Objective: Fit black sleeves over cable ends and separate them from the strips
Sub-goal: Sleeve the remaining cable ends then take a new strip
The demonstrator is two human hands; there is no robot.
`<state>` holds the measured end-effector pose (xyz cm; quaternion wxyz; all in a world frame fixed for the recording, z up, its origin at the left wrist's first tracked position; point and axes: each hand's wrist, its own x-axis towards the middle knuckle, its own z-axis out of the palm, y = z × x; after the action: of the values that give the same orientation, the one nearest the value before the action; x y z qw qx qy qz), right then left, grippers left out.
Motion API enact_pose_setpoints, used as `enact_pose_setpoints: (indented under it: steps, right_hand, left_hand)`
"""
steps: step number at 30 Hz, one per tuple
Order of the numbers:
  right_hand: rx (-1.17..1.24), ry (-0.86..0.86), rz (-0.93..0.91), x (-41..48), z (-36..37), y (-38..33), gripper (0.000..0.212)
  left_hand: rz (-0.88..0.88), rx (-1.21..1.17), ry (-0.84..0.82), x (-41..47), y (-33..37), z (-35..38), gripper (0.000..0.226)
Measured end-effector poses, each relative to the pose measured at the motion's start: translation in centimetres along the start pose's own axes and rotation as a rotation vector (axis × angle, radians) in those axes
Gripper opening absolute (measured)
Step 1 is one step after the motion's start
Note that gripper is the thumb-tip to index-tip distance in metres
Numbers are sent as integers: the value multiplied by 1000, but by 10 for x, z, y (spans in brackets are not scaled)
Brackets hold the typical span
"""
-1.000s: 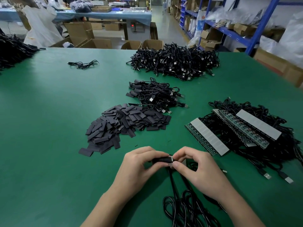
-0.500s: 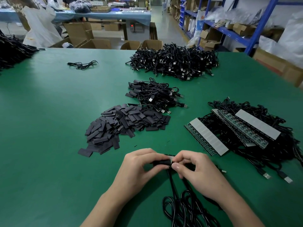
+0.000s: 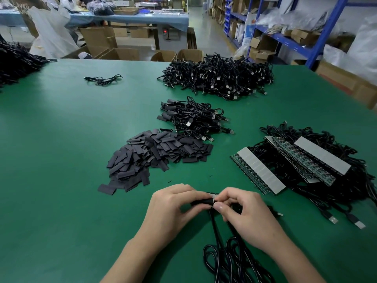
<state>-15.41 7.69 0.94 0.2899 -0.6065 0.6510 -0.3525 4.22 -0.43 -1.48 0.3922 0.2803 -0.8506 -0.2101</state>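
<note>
- Left hand [image 3: 173, 209] grip: thumb and fingers pinched a black sleeve [image 3: 202, 202], low over the near part of the worktop [image 3: 61, 180].
- Right hand [image 3: 248, 217] grip: thumb and forefinger pinched the cable end [image 3: 213, 194] at the sleeve's mouth, where a sliver of pale board showed.
- The sleeve looked mostly on. I couldn't tell if it was fully seated or already off its strip, because fingers covered the joint.
- Black leads [image 3: 224, 252] ran from the grip toward the person and coiled on the worktop.
- The loose sleeve pile [image 3: 155, 156] lay just beyond the hands and was large, so plenty of stock was left.
- A small heap of sleeved cables [image 3: 191, 117] sat behind that pile. I judged it finished output, a modest count.
- At least three strips [image 3: 259, 172] on the right were still loaded, lying on a tangle of leads. I judged that the bulk of the remaining work.
- The status of the big cable heap [image 3: 220, 78] further back, the dark heap [image 3: 16, 64] at far left and one stray cable [image 3: 104, 80] was unclear.
- Estimate: one unit in hand, batch early-to-mid.
</note>
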Motion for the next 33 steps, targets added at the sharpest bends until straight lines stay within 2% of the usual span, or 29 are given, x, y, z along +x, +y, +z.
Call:
enact_pose_setpoints:
  steps: [6,15,27,33]
  right_hand:
    - [112,-59,51,2,-5,-2,19]
    - [47,-55,93,0,-3,-6,17]
    - [60,-76,108,0,-4,-8,19]
    - [66,-90,115,2,-4,-5,21]
  left_hand:
    - [-32,-108,9,-1,1,3,18]
    - [42,-12,-21,-2,-2,4,17]
    - [-23,-60,-39,0,1,2,20]
    - [21,-26,-49,0,0,6,18]
